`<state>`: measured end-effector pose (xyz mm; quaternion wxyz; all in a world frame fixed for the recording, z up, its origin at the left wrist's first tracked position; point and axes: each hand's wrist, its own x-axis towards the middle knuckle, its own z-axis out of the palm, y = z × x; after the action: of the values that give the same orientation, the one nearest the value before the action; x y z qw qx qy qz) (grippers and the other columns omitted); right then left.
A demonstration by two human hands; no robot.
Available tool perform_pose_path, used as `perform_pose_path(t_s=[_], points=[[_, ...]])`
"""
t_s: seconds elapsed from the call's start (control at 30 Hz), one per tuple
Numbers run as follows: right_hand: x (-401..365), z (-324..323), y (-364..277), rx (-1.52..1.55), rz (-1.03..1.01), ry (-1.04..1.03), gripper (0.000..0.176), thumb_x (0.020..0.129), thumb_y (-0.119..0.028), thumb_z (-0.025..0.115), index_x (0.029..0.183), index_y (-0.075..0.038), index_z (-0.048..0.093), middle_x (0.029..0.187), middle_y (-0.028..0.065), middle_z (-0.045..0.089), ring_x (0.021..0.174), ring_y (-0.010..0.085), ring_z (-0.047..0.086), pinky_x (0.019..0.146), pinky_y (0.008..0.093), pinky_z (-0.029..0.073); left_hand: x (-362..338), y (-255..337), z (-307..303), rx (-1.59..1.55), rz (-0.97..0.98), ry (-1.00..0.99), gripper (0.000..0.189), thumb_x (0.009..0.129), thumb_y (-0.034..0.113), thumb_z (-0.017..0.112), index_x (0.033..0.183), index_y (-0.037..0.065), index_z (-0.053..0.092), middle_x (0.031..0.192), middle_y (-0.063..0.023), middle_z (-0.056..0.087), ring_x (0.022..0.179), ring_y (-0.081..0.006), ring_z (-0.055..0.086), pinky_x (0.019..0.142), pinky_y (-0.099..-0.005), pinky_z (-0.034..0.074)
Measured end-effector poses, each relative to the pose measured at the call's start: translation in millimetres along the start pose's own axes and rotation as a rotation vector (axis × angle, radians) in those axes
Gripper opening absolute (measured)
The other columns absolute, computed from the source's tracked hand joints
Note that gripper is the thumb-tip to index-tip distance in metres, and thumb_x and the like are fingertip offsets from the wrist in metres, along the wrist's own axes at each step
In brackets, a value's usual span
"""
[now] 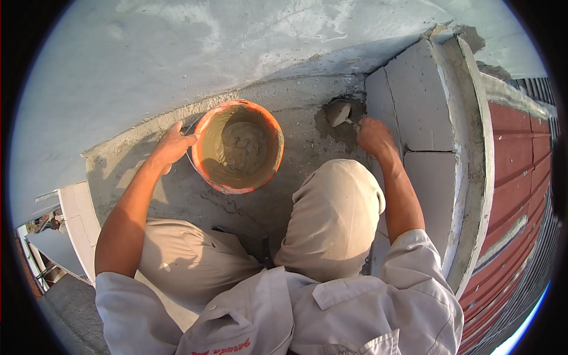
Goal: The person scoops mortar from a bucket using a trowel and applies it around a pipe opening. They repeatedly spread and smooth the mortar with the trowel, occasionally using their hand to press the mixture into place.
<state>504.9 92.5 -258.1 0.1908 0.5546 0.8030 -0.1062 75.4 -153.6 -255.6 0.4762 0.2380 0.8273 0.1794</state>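
Observation:
An orange bucket (279,155) stands on the concrete floor (236,207), with wet grey mortar (244,145) inside. My left hand (173,147) is at the bucket's left side, by its thin wire handle; its thumb reaches the rim and the other fingers are partly hidden. To the right, my right hand (373,135) is closed round the handle of a small trowel (339,113). The trowel's blade is over a dark wet patch of mortar (345,131) on the floor, near the corner by the block wall.
A grey wall (177,53) runs along the far side. Pale blocks (417,97) form a low wall on the right, with red metal sheeting (509,160) beyond. My bent knees are below the bucket and trowel. More pale blocks (81,216) stand at the left.

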Motion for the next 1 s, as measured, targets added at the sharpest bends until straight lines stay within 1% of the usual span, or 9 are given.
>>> perform_pose_path(t_s=[0.2,0.4,0.5,0.6,0.63,0.7,0.73,0.83,1.0], points=[[8,-11,-8,-0.026,-0.014,-0.043,0.03,0.089,-0.009,0.056,0.107,0.003,0.075,0.114,0.0277,0.072,0.11,0.0432,0.07,0.095,0.0499,0.055,7,-9,6,-0.011,-0.081,-0.04,0.097,0.092,0.032,0.071,0.161,-0.006,0.015,0.16,-0.0316,0.033,0.15,-0.0387,0.034,0.121,-0.0475,0.031],[11,-8,-6,-0.021,-0.017,-0.03,0.029,0.088,-0.01,0.058,0.108,0.004,0.075,0.113,0.0268,0.072,0.107,0.0437,0.07,0.094,0.0502,0.056,14,-14,10,-0.145,-0.167,-0.1,0.101,0.093,0.033,0.07,0.162,-0.005,0.005,0.151,-0.0312,0.045,0.132,-0.0369,0.053,0.112,-0.0503,0.042],[2,-14,6,0.045,-0.01,0.002,0.029,0.087,-0.011,0.059,0.108,0.002,0.075,0.109,0.026,0.073,0.105,0.0426,0.071,0.092,0.0501,0.056,18,-19,11,-0.207,-0.159,-0.082,0.097,0.094,0.035,0.07,0.16,-0.005,0.011,0.14,-0.0286,0.053,0.118,-0.0348,0.062,0.103,-0.0493,0.05],[-41,-42,16,0.122,-0.046,0.112,0.028,0.085,-0.015,0.069,0.108,-0.001,0.075,0.101,0.0253,0.074,0.095,0.0408,0.073,0.086,0.049,0.056,16,-17,9,-0.293,-0.175,-0.073,0.074,0.097,0.036,0.067,0.149,-0.006,0.036,0.123,-0.0241,0.061,0.105,-0.0321,0.067,0.097,-0.048,0.054],[-51,-42,25,0.184,-0.111,0.213,0.028,0.083,-0.016,0.073,0.107,-0.001,0.075,0.097,0.0251,0.074,0.09,0.0405,0.073,0.084,0.0487,0.056,18,-18,4,-0.338,-0.164,-0.15,0.071,0.098,0.036,0.066,0.15,-0.004,0.038,0.124,-0.0247,0.062,0.106,-0.0338,0.067,0.099,-0.0497,0.052],[-74,-69,20,0.287,-0.129,0.114,0.031,0.082,-0.016,0.077,0.108,0.0,0.074,0.095,0.0236,0.075,0.089,0.0395,0.073,0.082,0.047,0.056,22,-18,-2,-0.419,-0.131,-0.316,0.067,0.099,0.035,0.064,0.151,0.0,0.042,0.124,-0.0257,0.063,0.109,-0.0373,0.067,0.103,-0.0529,0.049],[-82,-82,18,0.338,-0.13,0.065,0.033,0.081,-0.016,0.079,0.109,0.0,0.074,0.094,0.0228,0.075,0.088,0.0391,0.073,0.081,0.0461,0.056,13,-6,3,-0.405,-0.112,-0.25,0.042,0.102,0.036,0.06,0.128,0.002,0.062,0.107,-0.0167,0.068,0.093,-0.0286,0.07,0.095,-0.05,0.054],[-94,-97,2,0.42,-0.296,0.057,0.034,0.081,-0.014,0.079,0.111,0.001,0.072,0.094,0.0202,0.075,0.09,0.0347,0.073,0.077,0.0441,0.056,0,22,8,-0.328,-0.026,-0.267,0.037,0.104,0.036,0.058,0.119,0.003,0.062,0.1,-0.0125,0.066,0.086,-0.0253,0.068,0.089,-0.0481,0.056],[-62,-72,-41,-0.03,-0.614,0.239,0.022,0.083,-0.015,0.075,0.102,-0.003,0.071,0.092,0.0162,0.071,0.089,0.0307,0.073,0.077,0.0449,0.057,-14,53,27,-0.311,0.099,-0.277,0.038,0.107,0.036,0.053,0.115,0.0,0.061,0.113,-0.0145,0.062,0.086,-0.0255,0.068,0.079,-0.0439,0.061]])
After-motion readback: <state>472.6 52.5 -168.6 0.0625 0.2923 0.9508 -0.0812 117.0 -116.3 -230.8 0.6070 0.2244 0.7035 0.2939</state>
